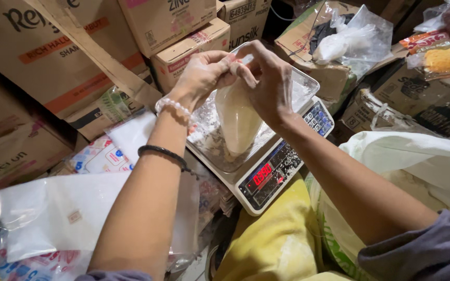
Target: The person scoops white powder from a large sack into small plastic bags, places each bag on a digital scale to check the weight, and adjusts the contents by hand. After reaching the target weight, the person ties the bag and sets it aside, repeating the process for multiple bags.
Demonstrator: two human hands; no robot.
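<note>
Both hands, left hand (202, 78) and right hand (267, 86), are pinching the bag (238, 122) top shut. It's hanging below them, resting on the scale (279, 166).

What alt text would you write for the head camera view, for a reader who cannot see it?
Both hands, the left hand and the right hand, pinch the top of a clear bag of pale powder standing on a digital scale's tray. Cardboard boxes are stacked behind, and flat plastic bags lie at the left.
</note>
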